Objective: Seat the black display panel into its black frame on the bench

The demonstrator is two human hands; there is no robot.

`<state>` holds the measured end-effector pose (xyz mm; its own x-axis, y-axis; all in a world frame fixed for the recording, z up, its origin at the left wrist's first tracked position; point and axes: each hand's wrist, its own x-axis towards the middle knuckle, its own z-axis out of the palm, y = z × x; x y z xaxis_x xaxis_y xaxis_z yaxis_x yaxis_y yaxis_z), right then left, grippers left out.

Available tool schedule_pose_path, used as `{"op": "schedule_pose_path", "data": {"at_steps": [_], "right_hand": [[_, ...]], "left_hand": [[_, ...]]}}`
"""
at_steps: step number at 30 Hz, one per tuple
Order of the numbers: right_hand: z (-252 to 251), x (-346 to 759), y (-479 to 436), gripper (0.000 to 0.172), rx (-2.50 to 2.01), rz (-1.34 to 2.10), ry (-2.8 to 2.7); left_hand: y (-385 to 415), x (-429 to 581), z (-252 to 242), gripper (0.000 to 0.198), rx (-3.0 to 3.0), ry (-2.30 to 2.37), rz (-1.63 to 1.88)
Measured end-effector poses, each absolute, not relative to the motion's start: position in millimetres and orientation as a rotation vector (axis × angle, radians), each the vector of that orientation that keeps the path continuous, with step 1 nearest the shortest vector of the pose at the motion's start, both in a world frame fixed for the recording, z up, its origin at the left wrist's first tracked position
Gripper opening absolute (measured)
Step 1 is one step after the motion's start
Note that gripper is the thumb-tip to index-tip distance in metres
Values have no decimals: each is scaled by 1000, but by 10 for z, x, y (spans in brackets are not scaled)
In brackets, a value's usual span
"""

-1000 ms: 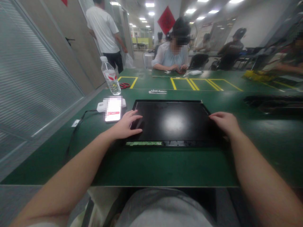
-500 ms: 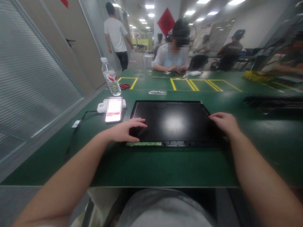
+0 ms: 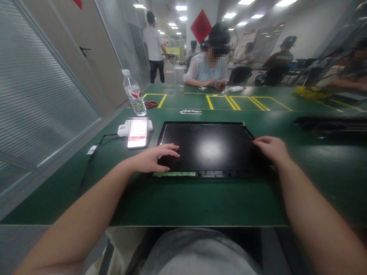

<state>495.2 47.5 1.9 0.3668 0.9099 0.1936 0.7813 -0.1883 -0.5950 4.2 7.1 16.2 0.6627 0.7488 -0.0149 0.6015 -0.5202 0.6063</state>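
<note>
Across the middle of the frame are two bare hands [image 3: 149, 158] and one display panel [image 3: 212, 147], and left of centre one water bottle [image 3: 134, 95], one smartphone [image 3: 137, 133], one pair of scissors [image 3: 151, 104].

Both bare forearms [image 3: 91, 206] reach forward, spread wide. The bare left hand [image 3: 151, 158] lies palm down, fingers [image 3: 169, 152] extended, thumb apart; the bare right hand [image 3: 272, 149] bends inward, fingers bunched.

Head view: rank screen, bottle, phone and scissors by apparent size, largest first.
1. Screen
2. Bottle and phone: too alike in area to rank; the bottle looks taller.
3. Scissors, going by the part showing beside the bottle.
</note>
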Motion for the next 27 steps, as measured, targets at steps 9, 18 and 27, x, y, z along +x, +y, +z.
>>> {"op": "schedule_pose_path", "data": {"at_steps": [9,18,27], "right_hand": [[9,4976,485,12,-2008,260,-1474],[-3,4964,490,15,-2025,265,-1480],[-10,4893,487,40,-1956,385,-1728]], "left_hand": [[77,31,149,53,2300,998,359],[100,34,151,58,2302,1048,320],[104,36,140,61,2295,1077,315]]}}
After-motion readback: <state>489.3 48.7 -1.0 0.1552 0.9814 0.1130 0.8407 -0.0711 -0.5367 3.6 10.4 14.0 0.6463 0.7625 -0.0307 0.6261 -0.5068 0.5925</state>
